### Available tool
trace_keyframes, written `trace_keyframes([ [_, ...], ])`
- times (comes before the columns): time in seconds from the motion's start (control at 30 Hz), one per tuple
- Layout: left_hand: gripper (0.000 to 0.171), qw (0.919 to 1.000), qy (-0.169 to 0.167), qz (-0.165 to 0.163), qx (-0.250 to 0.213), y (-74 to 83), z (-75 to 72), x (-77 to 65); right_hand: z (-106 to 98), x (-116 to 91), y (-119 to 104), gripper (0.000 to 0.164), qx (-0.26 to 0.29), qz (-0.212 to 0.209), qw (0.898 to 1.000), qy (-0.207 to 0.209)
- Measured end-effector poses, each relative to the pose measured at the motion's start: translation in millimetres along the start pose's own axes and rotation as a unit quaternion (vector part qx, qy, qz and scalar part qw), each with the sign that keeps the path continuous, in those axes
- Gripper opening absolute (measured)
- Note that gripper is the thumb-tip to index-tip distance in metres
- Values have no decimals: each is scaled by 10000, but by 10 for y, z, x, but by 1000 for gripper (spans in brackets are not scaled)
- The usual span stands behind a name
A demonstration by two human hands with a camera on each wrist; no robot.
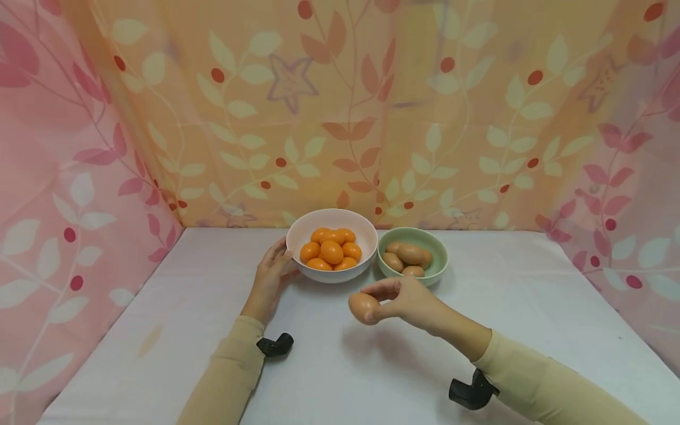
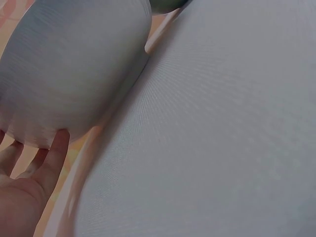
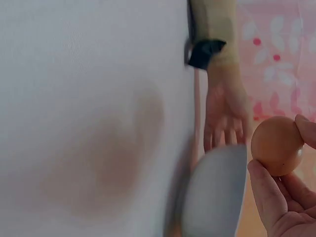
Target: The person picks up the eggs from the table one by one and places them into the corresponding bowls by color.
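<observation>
My right hand point(image 1: 411, 302) pinches a brown egg point(image 1: 363, 308) between thumb and fingers, raised above the white cloth in front of the two bowls. In the right wrist view the egg point(image 3: 277, 145) shows its smooth, rounded side. My left hand point(image 1: 271, 277) touches the left outer side of a white bowl point(image 1: 334, 276); in the left wrist view its fingertips lie against the bowl's wall point(image 2: 74, 64). Several glossy orange, rounded pieces point(image 1: 332, 252) are heaped in this bowl. Just right of it, a smaller green bowl point(image 1: 440, 260) holds several brown eggs point(image 1: 411, 255).
A white cloth point(image 1: 308, 366) covers the table. Behind the bowls hangs an orange leaf-patterned curtain point(image 1: 340, 118), with pink curtain panels point(image 1: 42, 195) along both sides. Each wrist carries a small black camera point(image 1: 473, 392).
</observation>
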State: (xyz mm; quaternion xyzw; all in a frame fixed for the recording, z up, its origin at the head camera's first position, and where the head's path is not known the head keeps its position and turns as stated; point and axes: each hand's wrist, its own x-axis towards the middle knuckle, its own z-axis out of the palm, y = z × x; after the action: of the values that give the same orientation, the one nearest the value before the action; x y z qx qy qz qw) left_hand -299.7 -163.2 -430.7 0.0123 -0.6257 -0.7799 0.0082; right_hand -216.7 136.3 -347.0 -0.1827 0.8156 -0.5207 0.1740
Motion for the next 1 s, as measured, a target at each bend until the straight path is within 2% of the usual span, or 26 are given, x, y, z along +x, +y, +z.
trace_keyframes([
  [0.23,50,10000,-19,-23,30,-21,10,-18,-321,89,49,51,22,184,9988,459],
  [0.47,51,10000,-67,9,-4,-19,6,-5,-615,250,217,57,-276,84,9938,1076],
  [0.6,51,10000,-39,-4,37,-31,-4,8,-745,317,320,60,-542,350,9898,1271],
  [0.77,49,10000,21,-48,73,-13,-6,6,-829,387,393,61,-713,596,9859,1390],
  [1.0,50,9999,57,-55,96,-8,-5,14,-843,445,485,57,-809,393,9865,1370],
])
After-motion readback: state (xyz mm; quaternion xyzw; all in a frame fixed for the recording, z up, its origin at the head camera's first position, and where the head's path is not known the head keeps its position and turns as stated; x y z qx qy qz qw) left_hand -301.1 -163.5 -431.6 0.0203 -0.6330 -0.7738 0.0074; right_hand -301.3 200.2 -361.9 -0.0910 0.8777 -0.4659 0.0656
